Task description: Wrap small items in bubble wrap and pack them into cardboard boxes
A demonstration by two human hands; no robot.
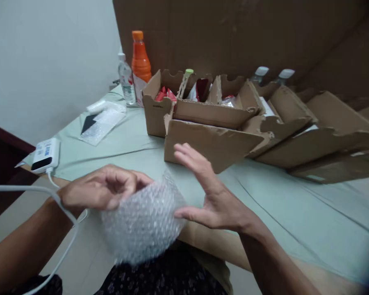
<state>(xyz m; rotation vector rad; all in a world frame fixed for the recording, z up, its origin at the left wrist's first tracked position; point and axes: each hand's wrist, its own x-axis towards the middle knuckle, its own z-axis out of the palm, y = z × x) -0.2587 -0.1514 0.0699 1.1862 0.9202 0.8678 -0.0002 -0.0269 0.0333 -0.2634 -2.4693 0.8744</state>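
A bundle of clear bubble wrap (143, 221) hangs in front of me over the near table edge. My left hand (103, 188) pinches its top edge with curled fingers. My right hand (209, 192) is beside the bundle on the right, fingers stretched out and spread, the thumb touching the wrap's side. What lies inside the wrap is hidden.
A row of open cardboard boxes (215, 143) stands on the pale green table cover (295, 205). An orange bottle (140, 61) and a clear bottle (126, 80) stand at the back left. A white power bank (46, 155) with a cable and a plastic bag (101, 123) lie at the left.
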